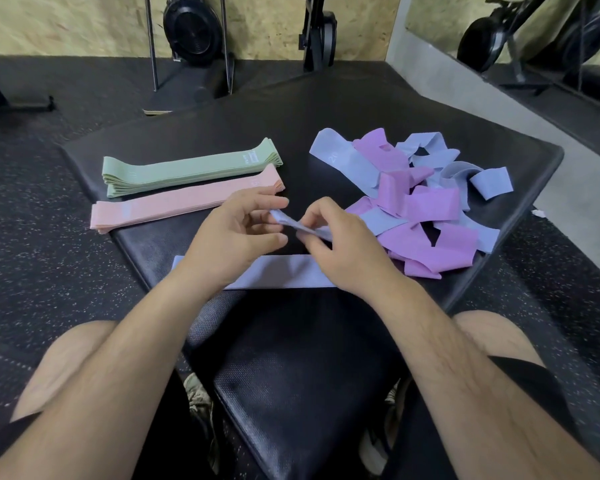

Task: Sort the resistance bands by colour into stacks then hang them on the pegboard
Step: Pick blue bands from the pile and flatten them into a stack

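Blue band [300,227] is pinched in both hands, left hand [236,237] on its left end and right hand [340,247] on the rest, running left-right just above the 1 flat band [284,271] lying the same way on the near side, so probably straight down next.

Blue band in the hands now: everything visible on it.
The held blue band is a pale periwinkle strip, fabric-like, bunched and twisted. The left hand pinches one end, the right hand pinches it further along. It hangs above the black pad, over a flat blue band laid there. No print visible.
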The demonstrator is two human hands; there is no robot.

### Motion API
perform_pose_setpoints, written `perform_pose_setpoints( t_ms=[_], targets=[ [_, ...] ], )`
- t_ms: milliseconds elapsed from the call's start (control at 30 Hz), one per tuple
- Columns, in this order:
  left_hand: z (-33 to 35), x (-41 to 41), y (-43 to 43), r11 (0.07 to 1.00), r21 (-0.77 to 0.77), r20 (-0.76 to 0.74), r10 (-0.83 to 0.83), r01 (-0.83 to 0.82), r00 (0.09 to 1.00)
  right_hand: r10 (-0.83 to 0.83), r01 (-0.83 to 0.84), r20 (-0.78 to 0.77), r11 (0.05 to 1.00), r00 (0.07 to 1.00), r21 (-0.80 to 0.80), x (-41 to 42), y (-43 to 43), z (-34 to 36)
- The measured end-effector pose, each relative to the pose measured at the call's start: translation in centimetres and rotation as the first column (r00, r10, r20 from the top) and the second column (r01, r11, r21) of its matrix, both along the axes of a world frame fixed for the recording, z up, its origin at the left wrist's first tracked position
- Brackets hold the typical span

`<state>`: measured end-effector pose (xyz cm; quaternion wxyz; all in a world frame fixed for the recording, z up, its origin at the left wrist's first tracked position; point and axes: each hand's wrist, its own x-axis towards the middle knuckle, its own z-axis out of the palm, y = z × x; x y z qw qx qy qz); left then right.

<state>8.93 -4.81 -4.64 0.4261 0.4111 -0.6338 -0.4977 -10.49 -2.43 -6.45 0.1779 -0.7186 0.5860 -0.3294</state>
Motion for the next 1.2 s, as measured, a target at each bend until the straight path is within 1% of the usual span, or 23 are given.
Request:
perform_pose_setpoints(
  t_ms=[67, 100, 133, 267, 367, 500, 667, 867, 933, 1000, 1100, 1200],
  targets=[
    [-0.1, 0.2, -0.1, 0.977, -0.199, 0.191, 0.110, -0.071, 0.975, 0.008, -0.008, 0.033, 1.000, 0.999, -0.017, -0.1, 0.0, 0.2],
    [0.0, 0.3, 0.0, 0.962, -0.257, 0.259, 0.156, -0.088, 0.953, 0.016, -0.016, 0.049, 1.000, 0.999, -0.017, -0.2, 0.1, 0.3],
    [0.0, 0.2, 0.2, 0.959, -0.267, 0.286, 0.172, -0.094, 0.943, 0.024, -0.023, 0.062, 1.000, 0.998, -0.018, -0.3, 0.1, 0.4],
    [0.0, -0.2, 0.4, 0.966, -0.246, 0.275, 0.147, -0.078, 0.950, 0.046, -0.044, 0.093, 0.999, 0.995, -0.025, -0.3, 0.3, 0.7],
    [0.0, -0.5, 0.2, 0.971, -0.202, 0.237, 0.172, -0.124, 0.956, 0.063, -0.062, 0.069, 0.998, 0.996, -0.015, -0.6, 0.2, 1.0],
    [0.1, -0.2, 0.0, 0.969, -0.160, 0.139, 0.209, -0.186, 0.968, 0.047, -0.047, -0.022, 0.999, 0.999, 0.023, -1.7, -0.3, 1.3],
    [0.3, 1.2, -0.7, 0.949, -0.114, 0.017, 0.297, -0.293, 0.955, -0.068, 0.074, -0.120, 0.996, 0.990, 0.044, -3.6, -0.7, 1.1],
    [1.2, 3.5, -1.2, 0.908, -0.043, -0.104, 0.411, -0.417, 0.906, -0.240, 0.241, -0.262, 0.970, 0.935, -0.028, -5.8, -1.4, 0.9],
    [1.3, 4.5, -1.6, 0.890, 0.020, -0.180, 0.452, -0.456, 0.874, -0.284, 0.289, -0.229, 0.957, 0.931, -0.013, -6.7, -1.5, 0.9],
    [1.2, 5.8, -2.0, 0.880, 0.065, -0.216, 0.472, -0.470, 0.854, -0.316, 0.320, -0.142, 0.948, 0.938, 0.001, -7.2, -1.4, 1.1],
    [0.7, 7.5, -2.5, 0.888, 0.057, -0.178, 0.459, -0.457, 0.870, -0.322, 0.322, 0.061, 0.947, 0.945, 0.008, -7.2, -1.0, 2.0],
    [0.7, 8.4, -2.3, 0.886, 0.078, -0.109, 0.464, -0.457, 0.879, -0.285, 0.294, 0.255, 0.956, 0.924, 0.003, -7.3, -0.5, 2.5]
  ],
)
